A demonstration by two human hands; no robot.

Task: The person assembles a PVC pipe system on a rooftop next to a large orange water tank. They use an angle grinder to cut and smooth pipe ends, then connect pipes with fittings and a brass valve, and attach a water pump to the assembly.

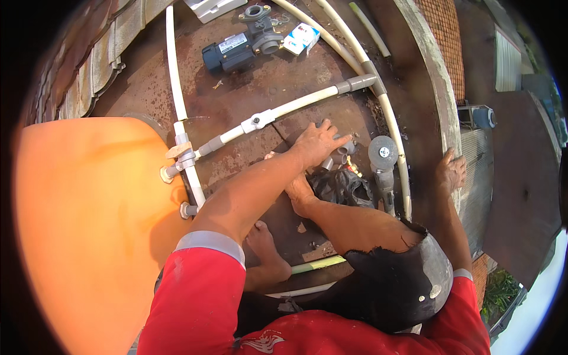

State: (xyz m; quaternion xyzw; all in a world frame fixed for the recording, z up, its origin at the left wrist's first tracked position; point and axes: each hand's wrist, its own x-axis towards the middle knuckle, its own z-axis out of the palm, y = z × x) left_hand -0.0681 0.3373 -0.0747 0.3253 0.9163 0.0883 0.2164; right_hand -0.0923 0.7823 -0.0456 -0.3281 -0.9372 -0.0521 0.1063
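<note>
Left hand is held open, fingers spread, over a dark, rust-stained floor, with loose gray pipe fittings near its fingertips; whether any of them is touched cannot be told. The right hand, also open, is laid on the outer edge of a weathered ledge. The left side of the scene is filled by a big orange tank, beside which an upright run of white pipe is seen. A cross pipe, fitted with a white valve, is joined to a gray tee on the far right. Beyond the valve, a dark blue pump is seen lying on the floor. An angle grinder is set to the right of the fittings, its round gray disc turned upward. Between the grinder and a bare foot, a black plastic bag is left crumpled. A small white-and-blue box is placed just beside the pump. The fittings themselves are clustered between the left hand and the grinder, at the bag's upper edge.
</note>
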